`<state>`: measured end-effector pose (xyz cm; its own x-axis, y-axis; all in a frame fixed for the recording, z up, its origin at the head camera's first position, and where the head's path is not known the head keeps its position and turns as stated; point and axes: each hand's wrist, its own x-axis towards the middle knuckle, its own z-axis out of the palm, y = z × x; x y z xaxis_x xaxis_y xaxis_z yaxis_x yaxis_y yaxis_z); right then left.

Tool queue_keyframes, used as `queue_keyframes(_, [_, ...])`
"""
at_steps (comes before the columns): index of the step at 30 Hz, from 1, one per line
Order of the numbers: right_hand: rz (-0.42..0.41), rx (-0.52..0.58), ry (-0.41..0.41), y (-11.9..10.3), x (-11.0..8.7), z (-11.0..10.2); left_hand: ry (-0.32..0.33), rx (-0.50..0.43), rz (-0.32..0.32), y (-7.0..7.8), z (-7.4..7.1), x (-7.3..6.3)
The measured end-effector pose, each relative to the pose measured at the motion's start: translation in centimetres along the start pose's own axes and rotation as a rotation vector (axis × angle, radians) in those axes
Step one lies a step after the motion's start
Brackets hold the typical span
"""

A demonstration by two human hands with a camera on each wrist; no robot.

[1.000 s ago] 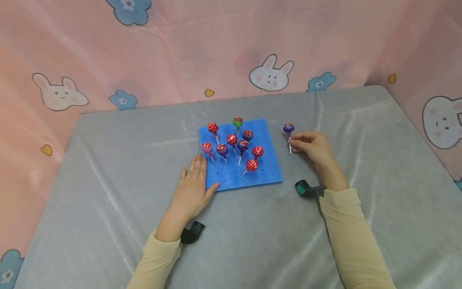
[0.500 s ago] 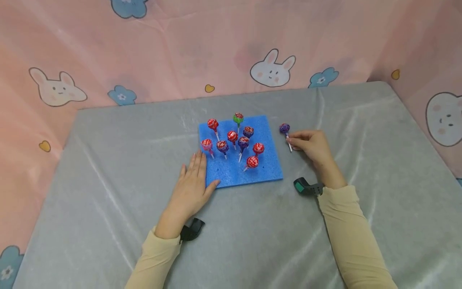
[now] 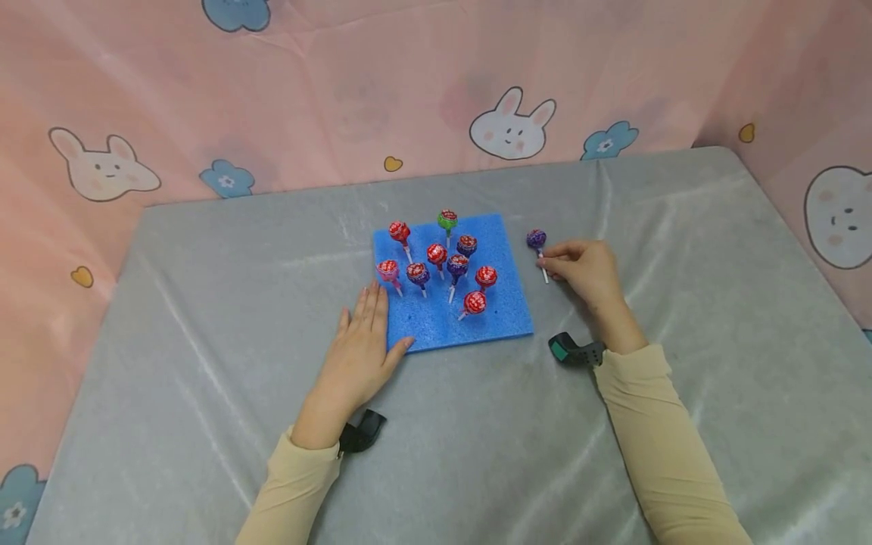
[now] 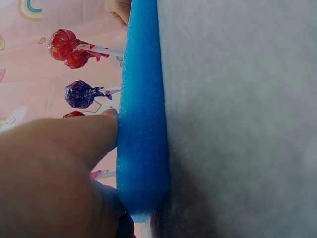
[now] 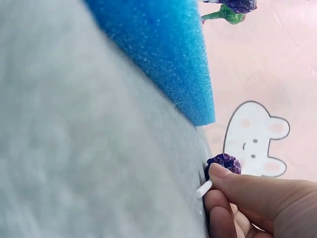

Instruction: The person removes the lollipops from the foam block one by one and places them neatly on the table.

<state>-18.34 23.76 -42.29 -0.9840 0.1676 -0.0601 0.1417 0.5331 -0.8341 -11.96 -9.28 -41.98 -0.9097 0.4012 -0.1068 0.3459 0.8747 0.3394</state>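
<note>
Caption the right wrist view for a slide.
Right hand pinches a purple lollipop by its stick near a blue foam board.

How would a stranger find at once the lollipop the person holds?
On the grey table lies a blue foam board. To its right, the right hand pinches a purple lollipop by its stick, the only one not stuck in the board.

Foam board (image 3: 432, 331): uniform blue. On it: 4 red lollipops (image 3: 474, 303) with white markings, 3 purple lollipops (image 3: 458, 266) with red tops, 1 green lollipop (image 3: 447, 220), 1 pink lollipop (image 3: 388, 271). To its right: 1 purple lollipop (image 3: 536, 239), white stick (image 5: 203, 190). Beneath it: plain grey cloth (image 3: 443, 454). Behind it: pink curtain (image 3: 341, 91) printed with white rabbit heads (image 3: 509, 136), blue flowers (image 3: 228, 182) and yellow hearts (image 3: 393, 163). On its near side: 2 plain beige sleeves (image 3: 654, 439) and 2 black wrist devices (image 3: 364, 431), 1 with a green patch (image 3: 560, 350).
</note>
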Motion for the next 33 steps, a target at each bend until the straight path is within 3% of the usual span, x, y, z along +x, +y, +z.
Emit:
queue_keyframes(3, [-0.006,-0.001,0.006,0.00,0.03,-0.01,0.004,0.002,-0.001,-0.01,-0.06,-0.02])
queue_keyframes(14, [0.026,0.184,-0.043,0.42,-0.12,-0.47,-0.017,-0.006,-0.009,0.03,0.19,0.09])
queue_keyframes(19, [0.024,0.275,-0.031,0.56,-0.12,-0.49,-0.012,-0.005,-0.004,0.08,0.28,0.06])
queue_keyframes(24, [0.043,0.295,-0.020,0.46,-0.25,-0.62,-0.002,-0.006,0.005,0.14,0.29,0.01])
queue_keyframes(27, [0.052,0.244,-0.017,0.24,-0.37,-0.65,-0.003,-0.005,0.005,0.17,0.18,-0.03])
queue_keyframes(33, [-0.012,-0.008,-0.032,-0.14,-0.37,-0.64,0.000,-0.010,-0.002,0.17,-0.10,-0.14])
